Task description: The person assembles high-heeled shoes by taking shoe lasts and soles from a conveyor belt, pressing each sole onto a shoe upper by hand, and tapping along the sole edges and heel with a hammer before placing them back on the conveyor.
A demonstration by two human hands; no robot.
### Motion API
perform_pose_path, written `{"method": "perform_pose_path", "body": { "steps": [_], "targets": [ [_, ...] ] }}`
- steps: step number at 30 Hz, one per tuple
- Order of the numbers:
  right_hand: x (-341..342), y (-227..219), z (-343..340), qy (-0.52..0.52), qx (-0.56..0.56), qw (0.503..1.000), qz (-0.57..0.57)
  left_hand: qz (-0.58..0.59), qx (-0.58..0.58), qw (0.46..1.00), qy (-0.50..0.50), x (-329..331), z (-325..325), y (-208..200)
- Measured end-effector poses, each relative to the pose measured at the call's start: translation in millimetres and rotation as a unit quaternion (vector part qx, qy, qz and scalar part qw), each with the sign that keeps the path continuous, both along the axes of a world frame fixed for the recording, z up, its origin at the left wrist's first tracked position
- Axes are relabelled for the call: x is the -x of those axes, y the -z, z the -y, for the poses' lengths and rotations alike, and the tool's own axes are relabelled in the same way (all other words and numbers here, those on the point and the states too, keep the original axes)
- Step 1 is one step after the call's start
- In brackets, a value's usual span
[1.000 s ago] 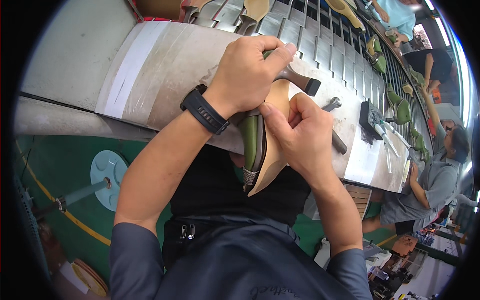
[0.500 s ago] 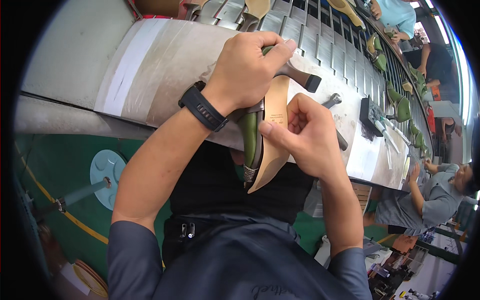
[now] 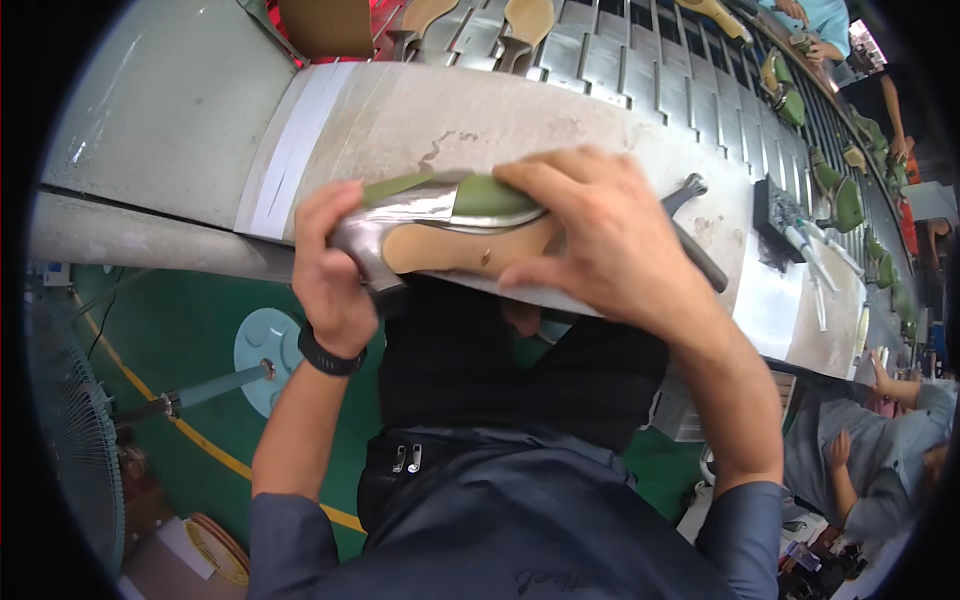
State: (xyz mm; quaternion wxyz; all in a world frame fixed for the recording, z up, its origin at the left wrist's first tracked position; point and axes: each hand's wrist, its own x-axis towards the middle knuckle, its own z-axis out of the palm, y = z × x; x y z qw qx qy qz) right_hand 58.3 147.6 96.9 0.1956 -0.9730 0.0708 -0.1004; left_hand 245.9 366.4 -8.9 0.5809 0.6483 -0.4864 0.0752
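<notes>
A green and silver high-heeled shoe (image 3: pixel 497 203) is held on its side above the front edge of the worktop, its tan sole (image 3: pixel 450 250) facing me. My left hand (image 3: pixel 335 265) is closed around the heel end at the left, the dark heel tip showing beside its fingers. Across the toe end lies my right hand (image 3: pixel 610 235), slightly blurred, fingers over the green upper and thumb against the sole. The toe is hidden under this hand.
On the worktop (image 3: pixel 400 120) lie a metal-headed tool (image 3: pixel 685 193) with a dark handle and a black box (image 3: pixel 775 222) with white slim tools. Beyond runs a slatted metal conveyor (image 3: pixel 610 50) carrying heeled shoes. Co-workers stand along it at right. A blue round stool (image 3: pixel 262 335) stands below left.
The shoe has turned from pointing toward me to lying crosswise. My left hand has moved left and down with the heel; my right hand has shifted onto the toe end. The view has shifted slightly.
</notes>
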Motion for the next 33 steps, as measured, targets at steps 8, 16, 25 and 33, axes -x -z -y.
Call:
{"method": "perform_pose_path", "body": {
  "steps": [8, 16, 25, 33],
  "targets": [
    [-21.2, 27.2, 4.1, -0.056, 0.088, 0.985, 0.139, -0.048, -0.157, 0.984, 0.07, 13.9, -13.4, -38.7],
    [-33.0, 48.0, -6.3, -0.038, 0.065, 0.984, 0.164, -0.155, -0.207, 0.956, 0.136, -3.7, 18.5, -52.1],
    [-36.2, 52.4, -8.4, -0.019, 0.045, 0.984, 0.169, -0.113, -0.215, 0.966, 0.089, 14.3, 26.7, -52.1],
    [-37.0, 48.4, -7.5, -0.009, 0.036, 0.986, 0.16, -0.13, -0.216, 0.967, 0.047, 18.6, 36.1, -55.5]
  ]
}}
